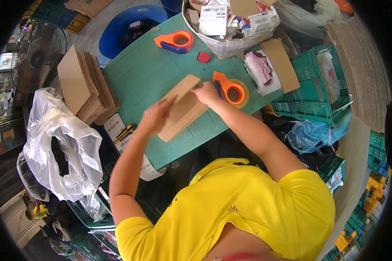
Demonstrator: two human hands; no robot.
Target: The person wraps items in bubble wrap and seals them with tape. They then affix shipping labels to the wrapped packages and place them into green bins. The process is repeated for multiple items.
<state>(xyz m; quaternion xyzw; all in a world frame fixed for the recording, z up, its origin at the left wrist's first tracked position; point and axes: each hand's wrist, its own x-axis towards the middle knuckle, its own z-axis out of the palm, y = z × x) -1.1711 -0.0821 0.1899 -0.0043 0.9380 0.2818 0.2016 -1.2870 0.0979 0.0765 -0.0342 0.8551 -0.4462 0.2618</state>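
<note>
A brown cardboard box lies slantwise on the green table, one long flap or side standing up along its far edge. At its left end my left hand grips the cardboard, the fingers slightly blurred. My right hand holds the far right corner, with its fingertips partly hidden behind the cardboard. Just right of that hand lies an orange tape dispenser with a roll in it. Farther off rests a second orange and blue tape dispenser, with a small red block near it.
Flat cardboard pieces stand stacked at the left, above a clear plastic bag. A white tub full of packages occupies the table's far end. A green crate stands at the right. Box cutters lie by the left table edge.
</note>
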